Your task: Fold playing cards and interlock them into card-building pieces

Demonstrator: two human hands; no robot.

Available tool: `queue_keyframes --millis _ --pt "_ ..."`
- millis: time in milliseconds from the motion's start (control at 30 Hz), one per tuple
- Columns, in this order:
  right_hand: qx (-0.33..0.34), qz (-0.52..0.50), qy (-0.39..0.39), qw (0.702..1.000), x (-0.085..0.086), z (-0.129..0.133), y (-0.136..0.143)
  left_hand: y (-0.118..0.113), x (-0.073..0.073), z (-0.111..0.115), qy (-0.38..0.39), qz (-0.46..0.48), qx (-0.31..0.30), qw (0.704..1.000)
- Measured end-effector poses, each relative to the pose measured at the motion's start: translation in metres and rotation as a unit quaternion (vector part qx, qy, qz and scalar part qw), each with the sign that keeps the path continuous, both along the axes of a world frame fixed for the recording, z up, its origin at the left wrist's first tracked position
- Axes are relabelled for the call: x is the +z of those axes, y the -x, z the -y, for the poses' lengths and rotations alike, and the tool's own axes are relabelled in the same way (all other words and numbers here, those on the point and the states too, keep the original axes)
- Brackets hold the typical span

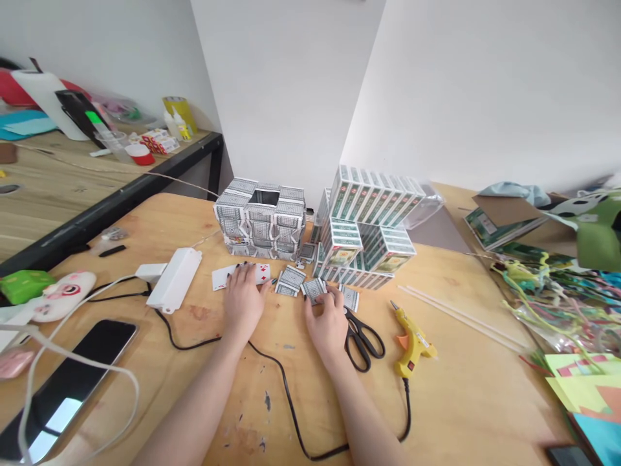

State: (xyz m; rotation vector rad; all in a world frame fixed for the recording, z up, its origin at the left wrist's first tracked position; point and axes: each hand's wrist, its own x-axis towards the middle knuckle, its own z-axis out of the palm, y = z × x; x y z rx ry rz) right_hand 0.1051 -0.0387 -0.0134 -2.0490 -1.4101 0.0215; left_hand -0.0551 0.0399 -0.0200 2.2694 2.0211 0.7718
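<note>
My left hand [242,298] lies on the table with its fingers spread over face-up playing cards [263,272], one with red diamonds showing. My right hand [327,320] has its thumb and fingers bent around a patterned-back playing card [313,287], low against the tabletop. Between the hands rest bent cards [290,279], back side up. Another card [350,297] lies just right of my right fingers, by the black scissors [363,342]. Behind my left hand stands a hollow block built from folded cards [262,226], with a square opening on top.
Stacked card boxes [371,197] stand behind my right hand. A yellow glue gun [411,343] lies right, its black cord crossing under my forearms. Clear glue sticks [460,317] lie farther right. On the left are a white power box [174,279] and a phone [72,388].
</note>
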Motion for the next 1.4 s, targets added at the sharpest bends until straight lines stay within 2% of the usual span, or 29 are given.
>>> queue_keyframes --millis 233,333,433,500,600,667,733,800,867,967,1033,1200,1400 --pt "0.019 -0.108 -0.069 0.992 0.004 0.001 0.002 -0.002 0.002 0.0 -0.059 0.079 -0.006 0.995" --pt "0.052 -0.193 -0.106 0.974 0.008 0.003 0.005 -0.004 0.009 0.002 -0.085 0.129 -0.001 0.988" --pt "0.082 -0.313 -0.097 0.941 0.013 0.004 0.006 -0.009 0.019 0.008 -0.135 0.179 -0.02 0.974" --pt "0.126 -0.421 -0.05 0.897 0.014 0.004 0.006 -0.015 0.024 0.016 -0.161 0.199 -0.07 0.964" --pt "0.188 -0.547 0.008 0.816 0.013 0.003 0.005 -0.026 0.026 0.03 -0.137 0.193 -0.23 0.944" --pt "0.18 -0.58 0.01 0.795 0.011 0.001 0.004 -0.031 0.027 0.036 -0.088 0.185 -0.322 0.924" --pt "0.147 -0.586 -0.003 0.797 0.01 0.0 0.003 -0.031 0.027 0.038 -0.041 0.187 -0.36 0.913" --pt "0.12 -0.581 -0.014 0.805 0.008 -0.002 0.003 -0.026 0.027 0.033 -0.011 0.199 -0.345 0.917" --pt "0.114 -0.58 -0.015 0.807 0.007 -0.003 0.003 -0.017 0.025 0.022 -0.019 0.21 -0.279 0.937" --pt "0.12 -0.575 -0.001 0.809 0.007 -0.003 0.003 -0.005 0.017 0.006 -0.1 0.195 -0.071 0.973" --pt "0.116 -0.568 -0.001 0.815 0.007 -0.004 0.003 -0.001 0.011 -0.002 -0.102 0.149 0.001 0.984" --pt "0.118 -0.561 -0.007 0.819 0.007 -0.005 0.004 -0.004 0.001 -0.006 -0.056 0.082 0.015 0.995" --pt "0.123 -0.554 0.006 0.824 0.006 -0.005 0.005 -0.009 0.002 -0.005 -0.043 0.065 0.001 0.997"
